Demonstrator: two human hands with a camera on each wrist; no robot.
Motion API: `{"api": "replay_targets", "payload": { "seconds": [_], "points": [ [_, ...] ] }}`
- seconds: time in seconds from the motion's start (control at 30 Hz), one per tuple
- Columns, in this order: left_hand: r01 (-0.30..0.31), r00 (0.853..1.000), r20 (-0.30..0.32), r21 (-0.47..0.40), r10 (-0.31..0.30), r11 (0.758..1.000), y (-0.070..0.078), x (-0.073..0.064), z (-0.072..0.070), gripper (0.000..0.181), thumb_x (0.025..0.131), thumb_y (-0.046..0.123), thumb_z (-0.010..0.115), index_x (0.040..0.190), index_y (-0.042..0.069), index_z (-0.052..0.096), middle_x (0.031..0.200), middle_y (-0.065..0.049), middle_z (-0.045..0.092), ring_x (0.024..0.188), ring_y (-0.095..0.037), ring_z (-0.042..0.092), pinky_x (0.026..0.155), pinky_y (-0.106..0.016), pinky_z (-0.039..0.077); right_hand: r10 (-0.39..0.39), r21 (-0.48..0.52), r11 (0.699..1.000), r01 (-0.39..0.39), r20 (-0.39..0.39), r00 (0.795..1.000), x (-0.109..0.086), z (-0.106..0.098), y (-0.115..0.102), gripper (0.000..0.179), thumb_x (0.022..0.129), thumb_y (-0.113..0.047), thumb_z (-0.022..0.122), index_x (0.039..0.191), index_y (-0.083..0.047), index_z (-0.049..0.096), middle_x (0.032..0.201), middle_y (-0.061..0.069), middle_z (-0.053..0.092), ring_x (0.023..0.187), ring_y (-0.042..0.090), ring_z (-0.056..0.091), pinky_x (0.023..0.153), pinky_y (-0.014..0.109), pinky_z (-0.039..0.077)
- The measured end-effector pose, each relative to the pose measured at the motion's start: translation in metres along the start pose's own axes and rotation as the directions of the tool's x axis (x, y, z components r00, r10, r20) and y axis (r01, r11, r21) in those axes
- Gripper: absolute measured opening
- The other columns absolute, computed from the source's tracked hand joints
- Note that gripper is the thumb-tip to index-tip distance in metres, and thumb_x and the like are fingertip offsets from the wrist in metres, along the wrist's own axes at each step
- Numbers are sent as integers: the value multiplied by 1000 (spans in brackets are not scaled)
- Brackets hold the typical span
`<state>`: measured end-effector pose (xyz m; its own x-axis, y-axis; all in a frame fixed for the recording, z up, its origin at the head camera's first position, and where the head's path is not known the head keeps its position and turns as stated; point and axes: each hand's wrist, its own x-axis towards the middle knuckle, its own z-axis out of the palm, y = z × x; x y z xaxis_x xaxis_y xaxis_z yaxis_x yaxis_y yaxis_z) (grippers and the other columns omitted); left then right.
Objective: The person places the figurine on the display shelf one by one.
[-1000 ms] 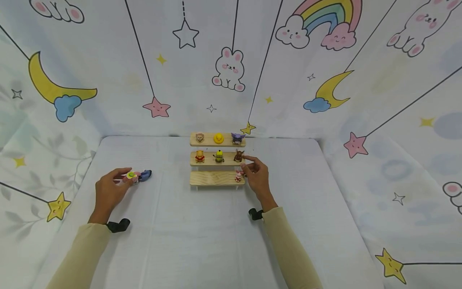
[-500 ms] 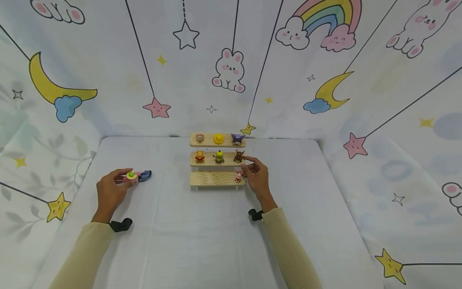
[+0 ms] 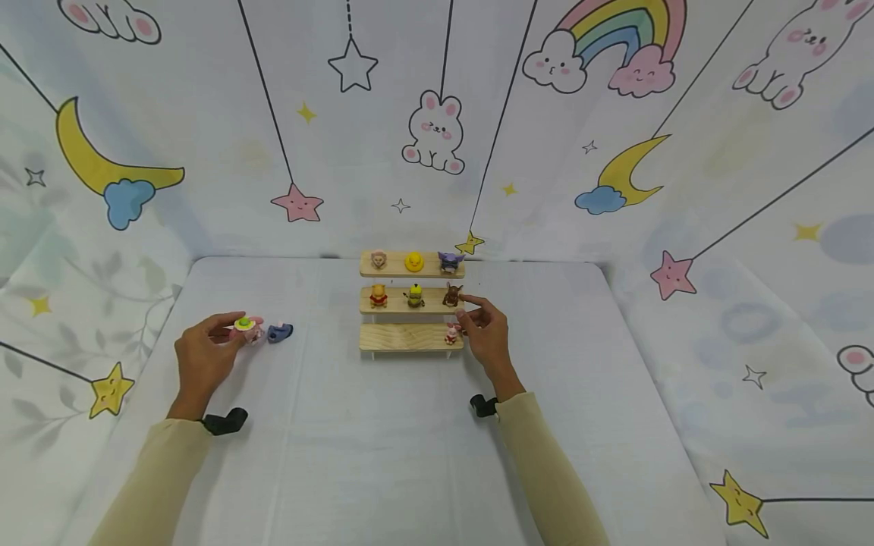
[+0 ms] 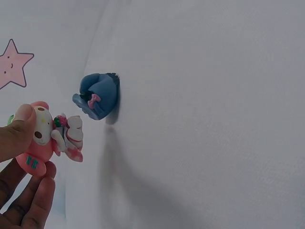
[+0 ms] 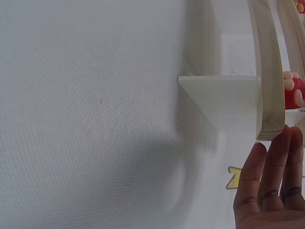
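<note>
My left hand [image 3: 205,360] pinches a pink-eared bunny figurine [image 4: 43,136] between thumb and fingers, at the left of the table. Just beyond it, a blue donkey figurine [image 4: 101,94] with a pink bow lies on the white cloth. My right hand [image 3: 486,337] rests against the right end of the three-step wooden display shelf [image 3: 403,337], its fingers fairly straight. In the right wrist view its fingertips touch the end of the lowest board [image 5: 271,86]. Near that hand stand a small pink-and-white figurine [image 3: 452,333] on the lowest step and a brown figurine [image 3: 452,295] above it.
On the middle step are a red-shirted bear [image 3: 378,296] and a yellow-green figurine [image 3: 414,296]. The top step bears a lion-like figurine [image 3: 378,260], a yellow duck-like one [image 3: 413,262] and a purple one [image 3: 450,262]. A printed cloth backdrop [image 3: 437,212] rises behind the table.
The left hand has turned slightly, bringing the bunny figurine up and apart from the blue donkey, which now sits a little farther right. The right hand has stayed at the shelf end.
</note>
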<state>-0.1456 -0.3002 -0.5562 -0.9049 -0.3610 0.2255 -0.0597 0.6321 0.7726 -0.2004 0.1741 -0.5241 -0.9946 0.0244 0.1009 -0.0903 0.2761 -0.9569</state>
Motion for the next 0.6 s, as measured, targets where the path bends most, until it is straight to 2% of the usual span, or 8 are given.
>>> {"api": "replay_targets", "payload": {
  "seconds": [0.13,0.33,0.53,0.6],
  "points": [
    [-14,1000,-12,-9,14,1000,4,1,-2,39,89,11,87,127,9,78,120,-21,78,83,18,54,75,1,43,11,6,1000,-11,1,1000,0,0,-1,34,103,-11,71,137,-9,71,99,27,73,87,35,73,79,46,66],
    [-29,999,-23,-19,29,999,13,3,-3,39,91,17,87,128,10,78,121,-19,78,84,19,54,77,3,43,18,19,1000,-18,-4,1000,0,0,-1,34,103,-10,72,136,-10,71,100,27,73,85,28,75,78,40,66],
    [-77,997,-24,-48,76,996,24,6,-4,39,90,11,87,127,10,79,118,-21,79,83,21,56,77,2,44,18,22,1000,-18,-6,1000,0,0,1,34,103,-10,71,137,-10,71,100,27,73,84,27,75,78,38,66],
    [-85,996,-15,-53,85,995,28,6,-4,38,91,11,86,128,11,79,118,-22,78,83,20,55,77,1,45,21,13,1000,-21,-7,1000,3,1,10,34,103,-10,71,137,-11,71,100,27,73,83,27,75,78,41,66]
  ]
}}
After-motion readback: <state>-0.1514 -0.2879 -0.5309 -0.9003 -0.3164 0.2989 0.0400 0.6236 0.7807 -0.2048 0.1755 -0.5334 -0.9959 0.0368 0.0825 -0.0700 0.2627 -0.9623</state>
